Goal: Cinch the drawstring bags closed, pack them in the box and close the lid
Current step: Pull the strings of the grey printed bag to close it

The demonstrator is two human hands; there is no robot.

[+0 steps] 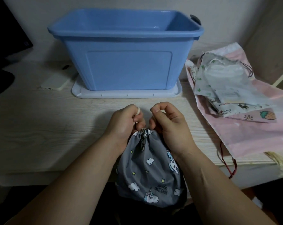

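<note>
item 1: grey unicorn bag [147,168]. lies at the near edge of the table [40,135], its bottom overhanging toward the person. long axis runs from the person toward the box, with the gathered neck at the far end, directly under both hands. neck looks almost cinched.

item 2: left hand [126,124]. fingers curled round the white cord [138,110], a loop of it showing over 1 finger, just left of the neck.

item 3: right hand [168,125]. thumb and forefinger pinched together just right of the neck, probably on the cord's other run, which is hidden; lower fingers touch the gathers.

item 4: blue box [126,62]. open, standing on its lid [126,94], straight beyond the neck.

item 5: pile of bags [227,88]. uncinched, on the right, nearer the right hand.

judgement: the final pull goes sideways, across the bag's axis, hands parting; both are equally near.
</note>
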